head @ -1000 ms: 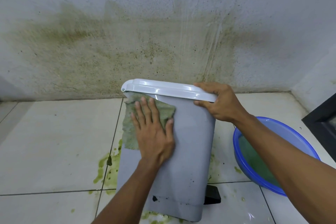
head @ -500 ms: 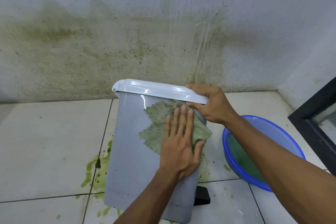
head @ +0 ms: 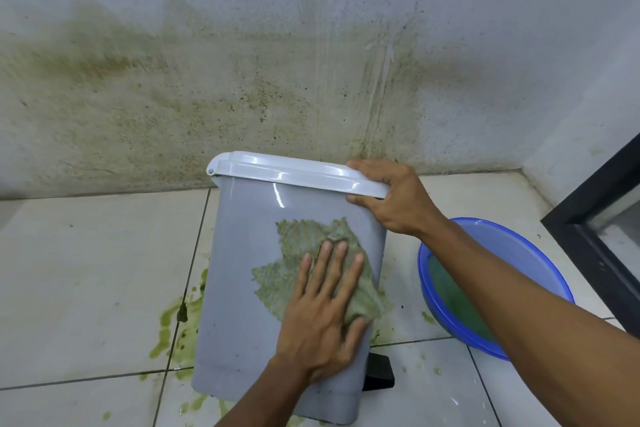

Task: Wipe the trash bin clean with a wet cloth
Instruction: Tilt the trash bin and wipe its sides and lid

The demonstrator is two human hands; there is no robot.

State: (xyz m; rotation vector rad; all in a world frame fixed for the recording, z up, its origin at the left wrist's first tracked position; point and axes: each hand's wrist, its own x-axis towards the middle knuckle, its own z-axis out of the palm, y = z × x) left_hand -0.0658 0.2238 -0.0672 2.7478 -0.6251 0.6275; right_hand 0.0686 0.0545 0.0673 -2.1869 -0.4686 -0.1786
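The trash bin [head: 242, 288] stands on the tiled floor [head: 86, 270], close in front of the stained wall [head: 311, 45]. The left hand [head: 322, 315] lies flat on the bin's near side, fingers [head: 332, 270] straight and slightly spread, pressing the wet cloth [head: 304, 243] against its right half. The right hand [head: 394, 198] grips the lid [head: 294, 170] at the bin's top right corner, fingers curled over the rim and thumb beneath. The upper panel looks glossy and clean, while dark specks show near the base. I judge the wiping partway done, with the lower part and the other sides still to do. A blue basin [head: 550, 274] of greenish water sits just right of the bin.
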